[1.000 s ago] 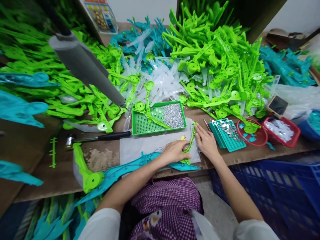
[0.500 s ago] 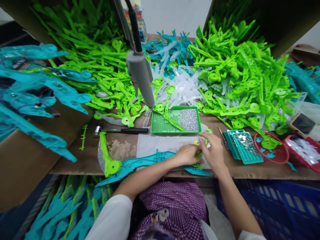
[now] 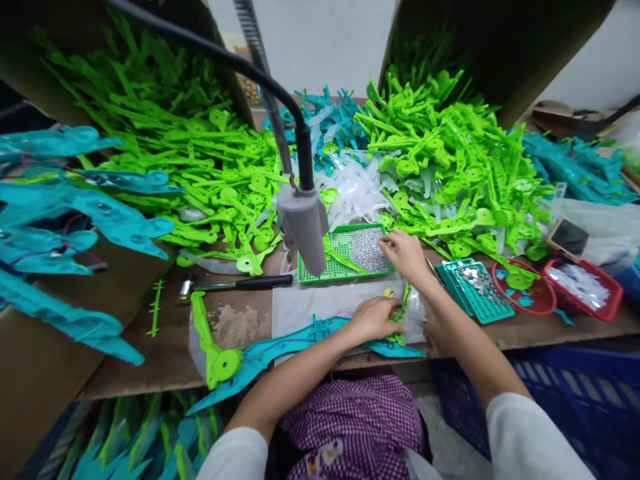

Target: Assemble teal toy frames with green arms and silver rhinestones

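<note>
My left hand (image 3: pixel 376 319) is closed around a green part (image 3: pixel 399 333) at the right end of a long blue piece (image 3: pixel 280 345) lying along the table's front edge. My right hand (image 3: pixel 404 253) is at the right side of the green tray (image 3: pixel 345 277), its fingertips pinched over the small silver pieces (image 3: pixel 370 249); anything between them is too small to make out. A green arm with a round disc (image 3: pixel 225 365) rests at the left end of the blue piece. The grey electric screwdriver (image 3: pixel 304 230) hangs over the tray's left part.
A hammer (image 3: pixel 260 282) lies left of the tray. Heaps of green parts (image 3: pixel 200 173) stand behind. Teal trays (image 3: pixel 480 293), a red bowl (image 3: pixel 543 303) and a red basket (image 3: pixel 613 303) are at the right. Blue parts (image 3: pixel 85 200) stick out at the left.
My right hand has moved from beside my left hand up to the silver pieces in the tray. The view has shifted, and the screwdriver now hangs lower and more to the right.
</note>
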`<state>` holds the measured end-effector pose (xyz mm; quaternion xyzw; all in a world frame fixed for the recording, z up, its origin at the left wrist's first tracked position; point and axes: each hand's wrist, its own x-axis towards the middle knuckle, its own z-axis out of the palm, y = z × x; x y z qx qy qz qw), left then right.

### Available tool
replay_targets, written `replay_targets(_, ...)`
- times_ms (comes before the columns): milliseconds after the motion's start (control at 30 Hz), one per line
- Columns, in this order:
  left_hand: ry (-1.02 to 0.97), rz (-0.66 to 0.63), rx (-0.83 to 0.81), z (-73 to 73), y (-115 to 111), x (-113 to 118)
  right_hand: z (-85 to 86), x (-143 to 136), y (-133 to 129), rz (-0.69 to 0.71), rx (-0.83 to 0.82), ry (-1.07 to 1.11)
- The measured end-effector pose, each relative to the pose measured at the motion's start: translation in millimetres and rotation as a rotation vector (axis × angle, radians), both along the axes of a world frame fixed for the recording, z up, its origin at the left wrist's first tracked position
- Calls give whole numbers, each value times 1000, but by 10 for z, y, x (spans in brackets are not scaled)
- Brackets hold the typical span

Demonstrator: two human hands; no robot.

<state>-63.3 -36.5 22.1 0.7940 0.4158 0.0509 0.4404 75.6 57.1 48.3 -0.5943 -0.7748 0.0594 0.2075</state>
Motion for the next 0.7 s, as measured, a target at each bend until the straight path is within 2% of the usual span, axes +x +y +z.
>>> replay_targets(100, 1, 8, 5, -22, -10, -4, -3, 507, -122, -136, 0, -69)
replay_targets(200, 12, 13, -11, -17, -13, 0, -10, 727, -255, -203, 54, -155)
replay_targets(333, 18, 13, -15, 11, -3, 8, -88, 588, -283, -103, 7, -193)
replay_targets(400, 16, 9, -16, 26, 2, 11, -137, 479, -208, -113, -15, -226)
replay_targets(533, 13, 12, -23, 45, 9, 15, -153, 347, 75, -124, 12, -281)
replay_targets(700, 3, 9, -23, 17, 8, 12, -35, 260, 475, -97, 11, -252)
